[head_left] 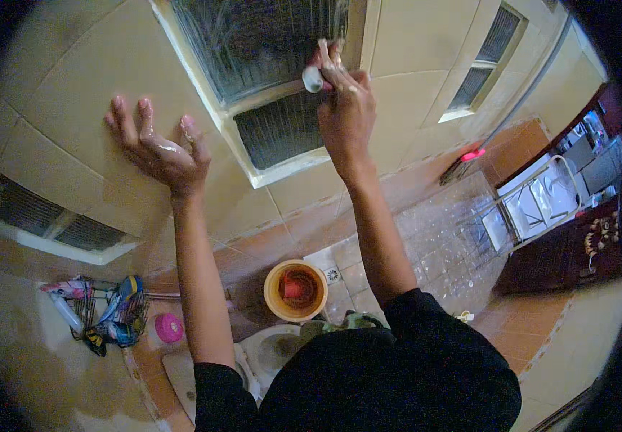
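Note:
My right hand (pixel 347 108) is raised at the window's right side, its fingers bent around a small whitish, round-ended object (pixel 313 79) whose kind I cannot make out. Some white lather clings to those fingers. Behind it, the window (pixel 253 50) has dark ribbed glass with whitish streaks and a pale frame (pixel 213 108). Left of the frame, my left hand (pixel 159 147) is open against the beige tiled wall (pixel 73 79), its fingers apart and white foam on it. Whether its palm touches the tiles I cannot tell.
Below stand an orange bucket (pixel 271 302) with a red mug (pixel 296 286) and a white toilet (pixel 267 356). A wire rack (pixel 105 313) with bottles and brushes hangs at left near a pink round container (pixel 169 327). At right are a wet tiled floor (pixel 433 223), a white folding chair (pixel 534 205) and a dark door (pixel 563 263).

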### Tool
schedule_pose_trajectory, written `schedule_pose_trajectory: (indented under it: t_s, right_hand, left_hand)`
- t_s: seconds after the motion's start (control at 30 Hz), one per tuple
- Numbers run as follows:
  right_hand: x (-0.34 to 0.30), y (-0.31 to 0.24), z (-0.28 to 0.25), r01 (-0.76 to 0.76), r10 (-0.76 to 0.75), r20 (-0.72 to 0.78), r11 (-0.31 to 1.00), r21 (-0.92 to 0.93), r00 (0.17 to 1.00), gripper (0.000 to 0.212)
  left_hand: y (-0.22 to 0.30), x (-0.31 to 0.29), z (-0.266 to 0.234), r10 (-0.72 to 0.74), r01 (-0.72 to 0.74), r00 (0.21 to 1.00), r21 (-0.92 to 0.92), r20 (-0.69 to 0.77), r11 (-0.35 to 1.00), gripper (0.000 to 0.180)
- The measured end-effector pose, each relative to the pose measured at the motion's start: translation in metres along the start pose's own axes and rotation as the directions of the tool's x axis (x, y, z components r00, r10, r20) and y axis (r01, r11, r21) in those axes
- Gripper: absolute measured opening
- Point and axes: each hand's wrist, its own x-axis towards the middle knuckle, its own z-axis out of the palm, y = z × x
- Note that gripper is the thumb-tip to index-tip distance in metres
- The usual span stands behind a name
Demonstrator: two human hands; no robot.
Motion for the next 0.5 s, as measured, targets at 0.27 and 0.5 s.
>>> schedule_pose_trajectory:
  t_s: [0.27,0.5]
  right_hand:
    - [0.018,-0.007,-0.004,-0.048,0.044,0.051,0.997,0.060,0.998,0.078]
    - [0.017,-0.017,-0.010,-0.124,0.113,0.143,0.989,0.075,0.983,0.084]
  left_hand:
    - [-0.005,-0.004,-0.001,0.012,-0.012,1.000,-0.009,-0.012,1.000,0.053]
    - [-0.008,-0.005,-0.005,0.011,-0.011,1.000,-0.001,0.004,1.000,0.053]
